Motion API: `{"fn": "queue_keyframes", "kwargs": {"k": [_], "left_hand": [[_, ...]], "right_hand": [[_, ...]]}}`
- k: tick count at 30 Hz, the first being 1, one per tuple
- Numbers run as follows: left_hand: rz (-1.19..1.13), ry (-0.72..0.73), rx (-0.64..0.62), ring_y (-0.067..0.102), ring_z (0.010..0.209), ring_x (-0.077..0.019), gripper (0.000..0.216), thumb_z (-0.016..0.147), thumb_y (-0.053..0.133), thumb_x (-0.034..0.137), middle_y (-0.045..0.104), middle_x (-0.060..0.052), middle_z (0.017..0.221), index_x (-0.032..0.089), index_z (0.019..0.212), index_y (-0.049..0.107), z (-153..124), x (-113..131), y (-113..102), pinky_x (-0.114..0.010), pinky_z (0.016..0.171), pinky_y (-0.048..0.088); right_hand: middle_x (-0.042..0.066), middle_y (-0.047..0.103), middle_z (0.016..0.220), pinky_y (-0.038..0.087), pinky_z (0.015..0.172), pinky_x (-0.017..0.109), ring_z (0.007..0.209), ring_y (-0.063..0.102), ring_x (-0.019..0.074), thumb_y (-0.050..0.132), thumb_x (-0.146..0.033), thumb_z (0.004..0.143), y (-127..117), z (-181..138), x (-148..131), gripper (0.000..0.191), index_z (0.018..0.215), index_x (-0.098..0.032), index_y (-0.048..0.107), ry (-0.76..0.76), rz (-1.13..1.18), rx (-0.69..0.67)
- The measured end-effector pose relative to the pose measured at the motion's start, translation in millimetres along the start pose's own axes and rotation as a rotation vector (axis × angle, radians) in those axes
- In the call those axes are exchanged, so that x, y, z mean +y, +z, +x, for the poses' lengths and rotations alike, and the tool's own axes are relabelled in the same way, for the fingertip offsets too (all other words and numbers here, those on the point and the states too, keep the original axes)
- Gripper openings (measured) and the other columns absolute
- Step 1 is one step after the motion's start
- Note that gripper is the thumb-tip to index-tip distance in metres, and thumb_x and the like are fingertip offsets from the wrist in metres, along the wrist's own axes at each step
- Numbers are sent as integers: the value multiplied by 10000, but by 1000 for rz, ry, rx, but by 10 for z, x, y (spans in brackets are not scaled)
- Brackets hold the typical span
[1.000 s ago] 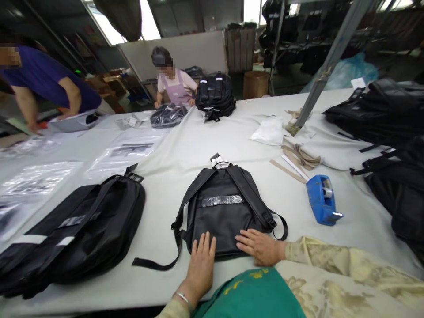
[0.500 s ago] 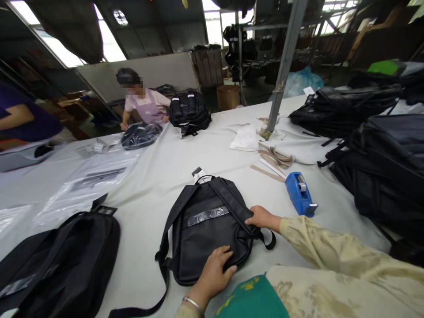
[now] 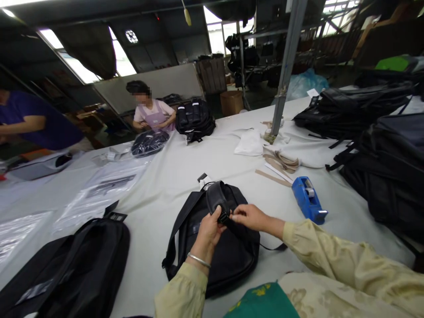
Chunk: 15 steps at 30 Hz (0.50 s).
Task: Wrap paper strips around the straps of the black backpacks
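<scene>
A black backpack (image 3: 228, 256) lies back-up on the white table (image 3: 185, 163) in front of me. One of its shoulder straps (image 3: 217, 198) is lifted and folded over. My left hand (image 3: 208, 229) pinches the strap near its buckle. My right hand (image 3: 247, 217) is closed on the same strap from the right side. A white tag (image 3: 203, 179) sticks out at the backpack's top.
A blue tape dispenser (image 3: 308, 199) sits to the right, more black backpacks (image 3: 380, 150) are piled beyond it, and another black bag (image 3: 76, 265) lies at left. Clear plastic bags (image 3: 99, 190) lie on the table. A metal post (image 3: 285, 66) rises behind. Two other people (image 3: 150, 112) work across the table.
Both hands left the backpack's lower back and side, and now hold its right shoulder strap lifted and folded over the middle. My view has shifted slightly.
</scene>
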<state>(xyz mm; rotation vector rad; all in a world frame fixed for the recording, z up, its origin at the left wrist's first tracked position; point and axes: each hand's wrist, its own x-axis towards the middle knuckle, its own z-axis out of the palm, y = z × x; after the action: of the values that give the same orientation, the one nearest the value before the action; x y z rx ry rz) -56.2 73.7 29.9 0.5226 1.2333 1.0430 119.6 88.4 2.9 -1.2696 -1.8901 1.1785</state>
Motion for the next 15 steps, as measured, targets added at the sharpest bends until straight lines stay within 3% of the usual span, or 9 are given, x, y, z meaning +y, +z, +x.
{"fn": "queue_keyframes", "kwargs": {"k": [3,6,10,13,15], "left_hand": [[-49,-36,20,732,740,-230,325,812,698,381,752,-128,856,122,1000,639,36,-83,-3,-341,652,584],[-79,-30,45,734,754,-225,311,828,685,379,753,-133,875,119,992,642,55,-147,44,-334,665,585],[-149,-55,61,732,754,-227,299,830,690,360,751,-138,872,112,988,640,76,-174,116,-346,688,591],[-218,-51,34,727,772,-238,291,824,701,327,744,-153,861,91,984,641,104,-210,155,-343,681,593],[-260,-35,-3,719,753,-238,304,832,688,337,738,-156,844,72,977,647,121,-248,162,-334,643,591]], "right_hand": [[35,700,827,456,683,266,757,629,181,696,-300,748,210,-340,192,169,861,-174,684,51,-259,-79],[68,705,917,461,764,299,865,640,210,608,-170,767,313,-566,265,167,922,-180,671,65,-353,35],[31,702,782,486,680,282,729,655,176,574,-225,781,337,-571,285,134,885,-183,649,136,80,-4],[29,693,709,494,588,272,600,649,154,535,-328,810,389,-393,237,181,817,-163,610,244,468,9],[22,680,670,472,528,251,539,634,140,545,-348,789,425,-249,159,198,776,-158,598,284,578,52]]}}
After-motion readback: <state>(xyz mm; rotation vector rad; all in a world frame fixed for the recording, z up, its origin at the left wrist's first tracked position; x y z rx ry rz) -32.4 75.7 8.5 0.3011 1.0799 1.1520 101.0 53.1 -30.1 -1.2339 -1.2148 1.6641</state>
